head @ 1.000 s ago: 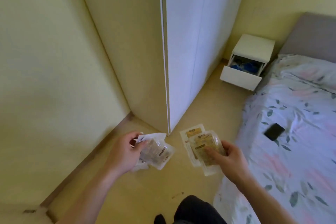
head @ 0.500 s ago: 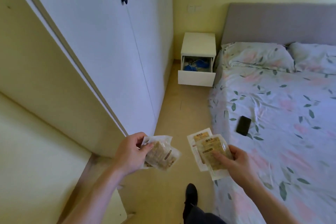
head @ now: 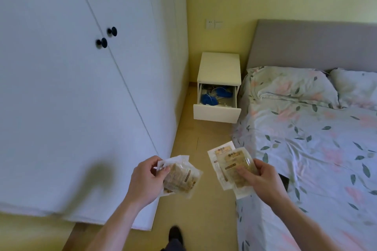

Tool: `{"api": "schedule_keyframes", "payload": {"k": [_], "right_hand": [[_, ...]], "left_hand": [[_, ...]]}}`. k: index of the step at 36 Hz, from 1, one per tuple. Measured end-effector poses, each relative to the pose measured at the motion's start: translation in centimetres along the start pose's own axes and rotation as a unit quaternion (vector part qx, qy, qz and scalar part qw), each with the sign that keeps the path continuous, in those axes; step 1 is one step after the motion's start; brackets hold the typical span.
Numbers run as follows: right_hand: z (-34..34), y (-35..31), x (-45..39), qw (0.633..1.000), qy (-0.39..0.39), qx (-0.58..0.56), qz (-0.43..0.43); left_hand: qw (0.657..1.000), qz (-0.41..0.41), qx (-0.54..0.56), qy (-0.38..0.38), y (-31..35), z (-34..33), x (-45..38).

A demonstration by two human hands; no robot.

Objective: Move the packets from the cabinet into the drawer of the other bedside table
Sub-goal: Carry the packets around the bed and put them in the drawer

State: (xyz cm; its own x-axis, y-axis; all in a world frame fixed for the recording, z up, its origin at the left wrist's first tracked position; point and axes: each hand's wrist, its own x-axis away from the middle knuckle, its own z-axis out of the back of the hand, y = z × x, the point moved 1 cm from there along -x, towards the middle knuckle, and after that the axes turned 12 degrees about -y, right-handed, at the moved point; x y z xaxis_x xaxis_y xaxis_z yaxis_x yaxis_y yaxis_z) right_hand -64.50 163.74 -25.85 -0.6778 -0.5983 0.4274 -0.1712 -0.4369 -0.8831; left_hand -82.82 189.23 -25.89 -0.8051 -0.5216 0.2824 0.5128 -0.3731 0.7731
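head-worn view, facing forward and down, hands (head: 263, 181) close below

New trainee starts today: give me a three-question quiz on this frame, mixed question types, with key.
1. True or false: the drawer of the bedside table stands pulled out.
2. Which hand holds packets? A) the left hand only B) the right hand only C) both D) neither
3. Fill in: the bedside table stands between the white wardrobe and the ____.

Key
1. True; blue items show inside it.
2. C; the left hand grips the left packets, the right hand grips the right packets.
3. bed.
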Motion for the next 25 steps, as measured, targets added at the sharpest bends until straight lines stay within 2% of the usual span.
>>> {"api": "schedule_keyframes", "payload": {"k": [7, 13, 20, 25], "right_hand": [[1.0, -2.6, -9.5, 0.998, 0.039, -0.035, -0.020], [3.2, -4.4, -14.4, 0.992, 0.100, -0.065, -0.033], [8.3, -5.0, -19.7, 0.978, 0.165, -0.114, -0.047], [12.8, -4.3, -26.1, 0.973, 0.174, -0.129, -0.074]], "left_hand": [[1.000, -0.005, 0.014, -0.027, 1.6, 1.2, -12.7], [0.997, -0.017, 0.028, -0.076, 4.4, 0.5, -22.8], [0.990, -0.038, 0.009, -0.134, 8.3, -1.5, -33.5], [0.992, -0.013, -0.006, -0.128, 9.9, -3.2, -40.6]]}}
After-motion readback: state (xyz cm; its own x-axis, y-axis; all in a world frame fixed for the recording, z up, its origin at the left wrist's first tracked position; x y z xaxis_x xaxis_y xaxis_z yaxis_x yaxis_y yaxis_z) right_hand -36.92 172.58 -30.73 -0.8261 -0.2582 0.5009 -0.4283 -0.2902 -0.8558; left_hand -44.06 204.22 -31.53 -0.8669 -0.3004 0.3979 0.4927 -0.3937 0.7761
